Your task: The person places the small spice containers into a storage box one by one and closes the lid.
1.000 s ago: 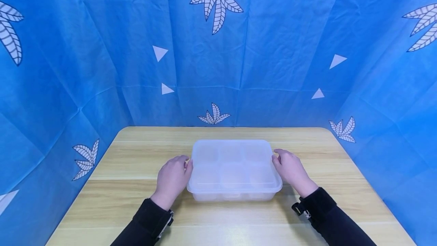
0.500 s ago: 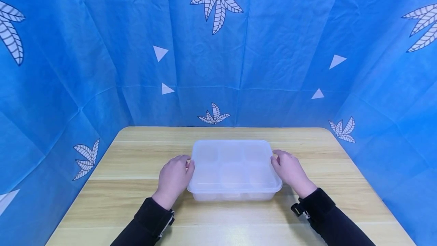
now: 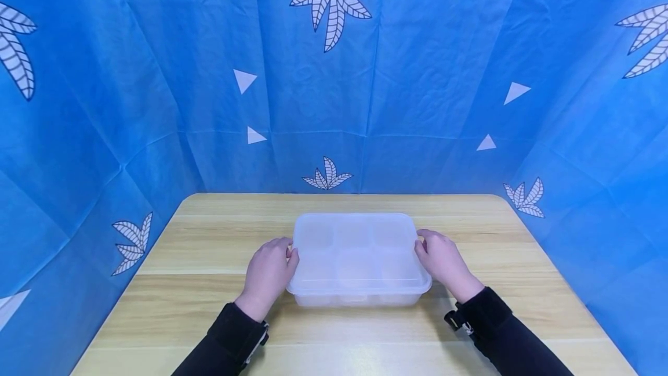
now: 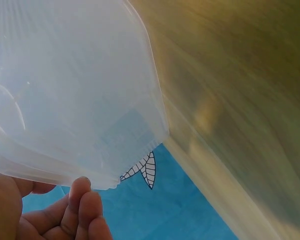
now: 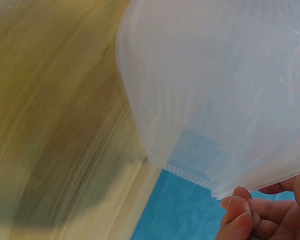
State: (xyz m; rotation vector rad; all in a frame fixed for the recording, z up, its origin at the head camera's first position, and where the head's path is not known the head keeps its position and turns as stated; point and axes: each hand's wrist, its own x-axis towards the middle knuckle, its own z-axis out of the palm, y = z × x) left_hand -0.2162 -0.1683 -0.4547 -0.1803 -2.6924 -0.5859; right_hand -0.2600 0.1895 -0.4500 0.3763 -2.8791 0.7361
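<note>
A translucent white plastic storage box (image 3: pixel 360 301) with its lid (image 3: pixel 355 257) on sits on the wooden table. Several squarish compartments show faintly through the lid. At the box's left side my left hand (image 3: pixel 268 271) grips the rim, thumb near the lid's edge and fingers curled below it. My right hand (image 3: pixel 442 257) holds the opposite rim in the same way. Both wrist views show the box's side wall (image 4: pixel 75 90) from low down, with curled fingers (image 5: pixel 237 210) against the rim. What lies inside the box cannot be made out.
The light wooden table (image 3: pixel 209 312) has rounded far corners. A blue cloth (image 3: pixel 323 91) with white leaf and triangle prints hangs behind it and along both sides. Black sleeves (image 3: pixel 229 335) with wrist straps cover the forearms.
My left hand has shifted slightly right, its thumb closer over the box's rim. The right hand edged a little inward, then stayed. The box has hardly moved.
</note>
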